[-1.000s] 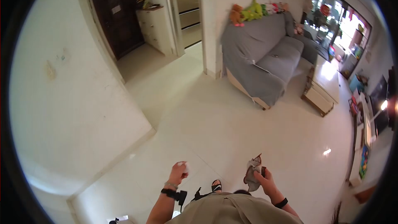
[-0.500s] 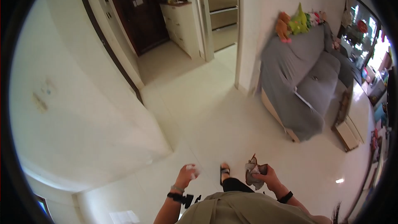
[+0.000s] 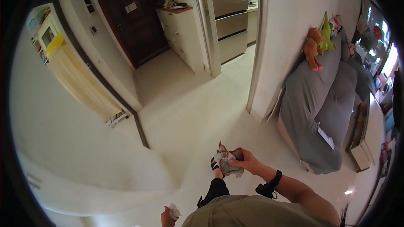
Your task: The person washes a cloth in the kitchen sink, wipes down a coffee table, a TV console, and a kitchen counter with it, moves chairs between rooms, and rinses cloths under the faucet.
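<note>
Grey crumpled cloth (image 3: 227, 162) bunched inside clenched right hand (image 3: 245, 162) fingers; white tissue wad (image 3: 174, 212) gripped in left hand (image 3: 166, 217).

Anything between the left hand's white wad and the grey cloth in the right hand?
Head view: only the person's dark-trousered leg between wad and cloth.

Pale glossy tiled floor (image 3: 189, 113) stretched ahead of me to a dark brown wooden door (image 3: 130, 17), a white drawer cabinet (image 3: 181, 33) beside it. A grey fabric sofa (image 3: 324, 109) with orange and green plush toys (image 3: 317, 44) stood right, daylight flooding from the window (image 3: 381, 46) beyond.
</note>
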